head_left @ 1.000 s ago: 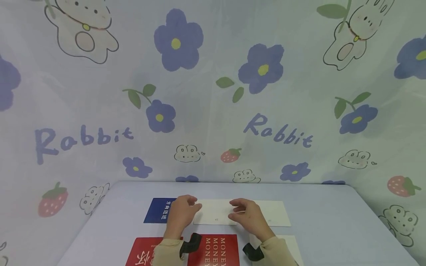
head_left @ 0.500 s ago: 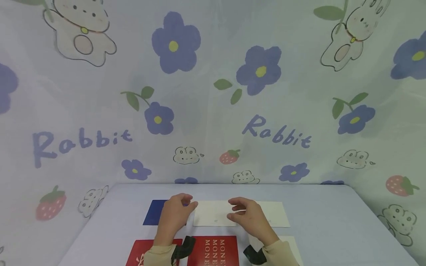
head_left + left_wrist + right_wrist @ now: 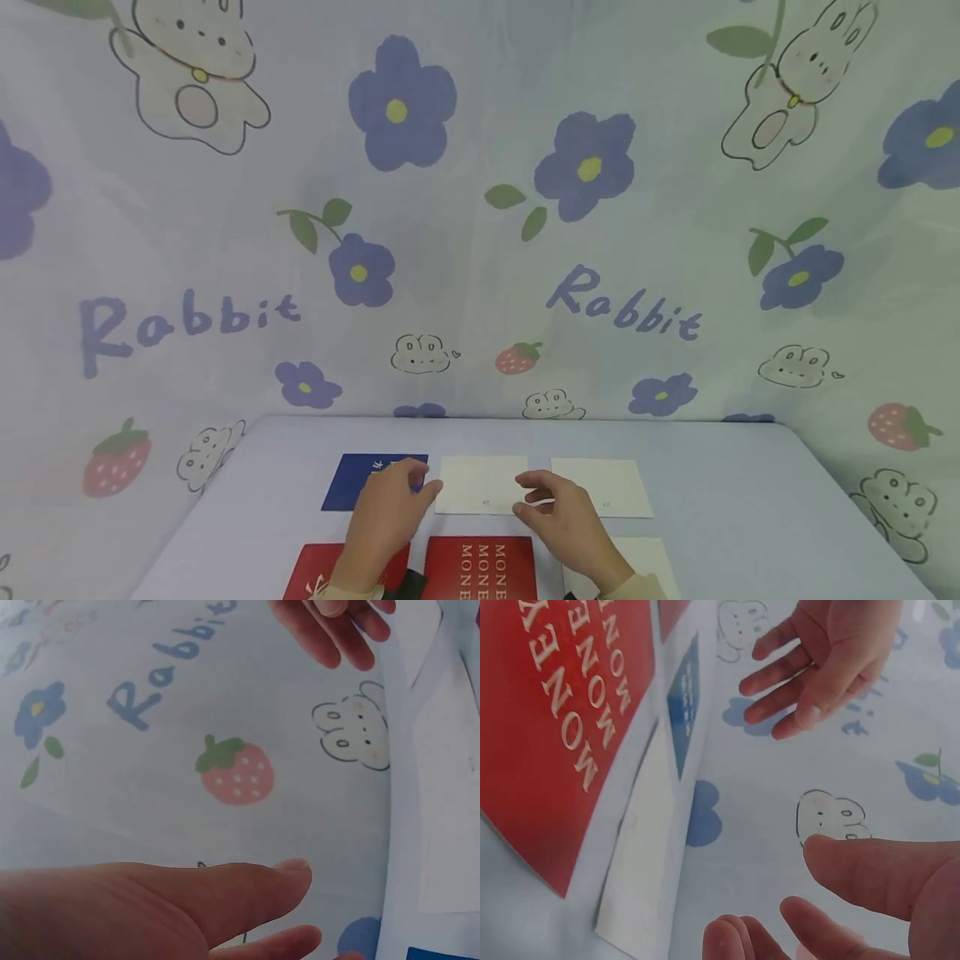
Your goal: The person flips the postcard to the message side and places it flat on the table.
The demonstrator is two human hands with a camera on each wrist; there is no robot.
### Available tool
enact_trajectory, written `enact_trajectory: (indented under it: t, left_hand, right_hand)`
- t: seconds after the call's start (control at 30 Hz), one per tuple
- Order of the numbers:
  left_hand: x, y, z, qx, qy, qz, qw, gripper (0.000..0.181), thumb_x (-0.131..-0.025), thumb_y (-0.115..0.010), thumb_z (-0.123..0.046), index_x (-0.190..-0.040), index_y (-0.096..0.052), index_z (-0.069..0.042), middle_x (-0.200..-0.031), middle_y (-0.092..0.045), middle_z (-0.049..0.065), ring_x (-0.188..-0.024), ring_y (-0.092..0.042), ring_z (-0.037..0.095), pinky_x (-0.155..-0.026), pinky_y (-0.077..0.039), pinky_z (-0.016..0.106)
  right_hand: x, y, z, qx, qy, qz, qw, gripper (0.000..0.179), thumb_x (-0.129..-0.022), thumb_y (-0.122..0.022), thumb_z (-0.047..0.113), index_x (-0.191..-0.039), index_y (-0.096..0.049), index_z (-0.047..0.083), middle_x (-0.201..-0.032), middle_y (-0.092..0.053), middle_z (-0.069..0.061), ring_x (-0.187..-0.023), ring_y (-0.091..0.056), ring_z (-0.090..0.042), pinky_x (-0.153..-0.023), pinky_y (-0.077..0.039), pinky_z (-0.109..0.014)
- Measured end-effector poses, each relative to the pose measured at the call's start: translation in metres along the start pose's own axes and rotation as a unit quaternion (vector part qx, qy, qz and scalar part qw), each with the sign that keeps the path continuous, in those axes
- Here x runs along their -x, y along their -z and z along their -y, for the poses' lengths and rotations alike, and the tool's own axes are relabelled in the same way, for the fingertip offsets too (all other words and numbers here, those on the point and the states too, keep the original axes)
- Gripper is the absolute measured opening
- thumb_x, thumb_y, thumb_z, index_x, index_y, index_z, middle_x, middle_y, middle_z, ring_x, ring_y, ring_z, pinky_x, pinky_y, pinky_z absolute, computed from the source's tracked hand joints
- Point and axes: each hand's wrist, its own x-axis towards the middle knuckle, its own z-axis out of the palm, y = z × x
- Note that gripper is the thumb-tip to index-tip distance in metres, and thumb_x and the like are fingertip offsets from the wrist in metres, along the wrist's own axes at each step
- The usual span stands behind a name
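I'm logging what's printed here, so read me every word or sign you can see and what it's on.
"Rabbit", twice, on the backdrop.
"MONEY", repeated, on the middle red card.
Blue card: white characters, partly behind the left hand, not fully readable.
Left red card: white writing, cut off, unreadable.
Far middle cream card, far right cream card: marks too small to read.

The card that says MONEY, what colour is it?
The card is red with pale lettering, best seen in the right wrist view.
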Motion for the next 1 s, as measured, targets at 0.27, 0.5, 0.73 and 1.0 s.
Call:
enact_trajectory:
  t: [0.27,0.5,0.73,1.0]
  left_hand:
    - [0.013,-0.017,0.01,-0.008,-0.008,0.002,0.9999,0.041,-0.085,-0.079,-0.023,-0.118,-0.069,0.0,-0.105,-0.073,0.018,-0.097,-0.07,0.037,-0.079,-0.058,0.053]
    - [0.021,-0.028,0.021,-0.027,0.02,0.01,0.9994,0.041,-0.084,-0.079,-0.021,-0.117,-0.068,0.001,-0.105,-0.072,0.017,-0.096,-0.07,0.037,-0.084,-0.057,0.055]
    - [0.024,-0.034,0.029,-0.026,0.053,0.025,0.998,0.045,-0.083,-0.08,-0.021,-0.12,-0.066,0.0,-0.106,-0.072,0.016,-0.088,-0.07,0.03,-0.08,-0.057,0.057]
    - [0.03,-0.047,0.031,-0.038,0.043,0.032,0.9978,0.045,-0.081,-0.081,-0.022,-0.117,-0.067,0.0,-0.1,-0.072,0.013,-0.086,-0.07,0.029,-0.079,-0.057,0.059]
  right_hand:
    - [0.012,-0.002,-0.005,-0.014,-0.039,0.009,0.9991,0.045,-0.089,-0.075,0.019,-0.127,-0.062,-0.001,-0.118,-0.066,-0.016,-0.094,-0.066,-0.021,-0.078,-0.059,-0.037]
    - [0.017,-0.005,-0.009,-0.023,-0.105,0.027,0.9938,0.054,-0.089,-0.076,0.023,-0.135,-0.059,0.001,-0.123,-0.064,-0.014,-0.098,-0.064,-0.023,-0.084,-0.058,-0.046]
    - [0.025,-0.005,-0.016,-0.024,-0.107,0.047,0.9928,0.057,-0.089,-0.075,0.023,-0.137,-0.056,-0.001,-0.126,-0.063,-0.014,-0.102,-0.062,-0.025,-0.086,-0.057,-0.049]
    - [0.03,-0.005,-0.021,-0.005,-0.097,0.067,0.993,0.057,-0.089,-0.075,0.023,-0.134,-0.056,-0.007,-0.118,-0.065,-0.012,-0.094,-0.06,-0.02,-0.08,-0.057,-0.041]
